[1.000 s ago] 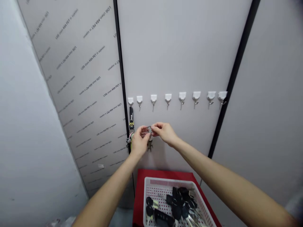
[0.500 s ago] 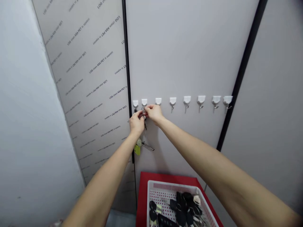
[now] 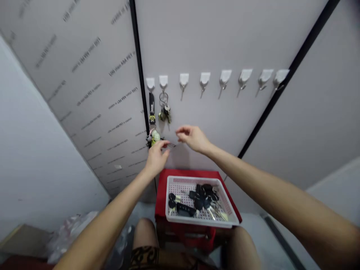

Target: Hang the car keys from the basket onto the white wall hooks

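My left hand [image 3: 158,157] is in front of the panel with thumb and fingers apart and nothing between them. Right beside its fingertips hangs a keychain with a black strap [image 3: 152,107] and light green and yellow charms [image 3: 155,137]; whether they touch, I cannot tell. A bunch of keys on a metal ring [image 3: 164,108] hangs from the second hook [image 3: 163,81] from the left. Lower and to the right of it, my right hand [image 3: 195,139] is in the air, fingers loosely bent and apart, holding nothing. Below both hands sits a white plastic basket [image 3: 197,222] holding several black-headed keys [image 3: 202,198].
More white hooks [image 3: 205,80] run in a row to the right across the pale panel [image 3: 219,33]. The basket stands on a red-covered stool [image 3: 160,195] between my knees. Clear plastic bags [image 3: 67,236] lie at lower left. Black strips [image 3: 254,131] edge the panel.
Both hands have let go of the key ring, which now hangs on the second hook. They have moved down and apart. The view has tilted down, showing more of the basket and my knees.
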Tool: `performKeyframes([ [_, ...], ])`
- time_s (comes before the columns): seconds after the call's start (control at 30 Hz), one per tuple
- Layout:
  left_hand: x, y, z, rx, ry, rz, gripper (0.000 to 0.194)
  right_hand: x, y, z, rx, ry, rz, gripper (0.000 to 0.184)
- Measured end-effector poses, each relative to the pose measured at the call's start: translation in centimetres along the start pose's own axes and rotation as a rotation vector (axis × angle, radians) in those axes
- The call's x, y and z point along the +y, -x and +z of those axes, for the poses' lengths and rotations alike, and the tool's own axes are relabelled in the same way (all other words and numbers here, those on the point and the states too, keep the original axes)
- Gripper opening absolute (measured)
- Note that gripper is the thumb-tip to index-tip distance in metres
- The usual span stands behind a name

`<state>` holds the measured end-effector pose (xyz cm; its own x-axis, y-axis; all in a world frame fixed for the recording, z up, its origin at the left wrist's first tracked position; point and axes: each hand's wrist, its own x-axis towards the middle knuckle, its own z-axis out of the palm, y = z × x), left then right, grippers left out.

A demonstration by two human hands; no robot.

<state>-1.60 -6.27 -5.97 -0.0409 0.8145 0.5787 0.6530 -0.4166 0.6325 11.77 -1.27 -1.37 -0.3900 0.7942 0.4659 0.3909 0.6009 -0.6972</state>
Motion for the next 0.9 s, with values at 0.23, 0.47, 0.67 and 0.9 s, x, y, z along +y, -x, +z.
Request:
performKeyframes([
  [0.23, -1.5, 8.4, 4.5, -0.806, -0.326, 0.133, 0.024, 7.1, 12.5, 3.1, -0.701, 0.300, 0.078, 0.015],
  [0.47, -0.5, 9.7, 6.5, -0.992, -0.604, 0.102, 0.020, 7.4, 14.9, 4.6, -0.755, 0.705, -0.033, 0.032],
  [0.67, -0.1, 9.5, 6.4, -0.968, -0.570, 0.089, 0.026, 6.9, 15.2, 5.0, -0.739, 0.660, 0.033, 0.026],
  [0.9, -0.3, 9.1, 6.3, -0.929, -0.428, 0.003, 0.019, 7.4, 15.2, 4.3, -0.659, 0.561, 0.115, 0.017],
])
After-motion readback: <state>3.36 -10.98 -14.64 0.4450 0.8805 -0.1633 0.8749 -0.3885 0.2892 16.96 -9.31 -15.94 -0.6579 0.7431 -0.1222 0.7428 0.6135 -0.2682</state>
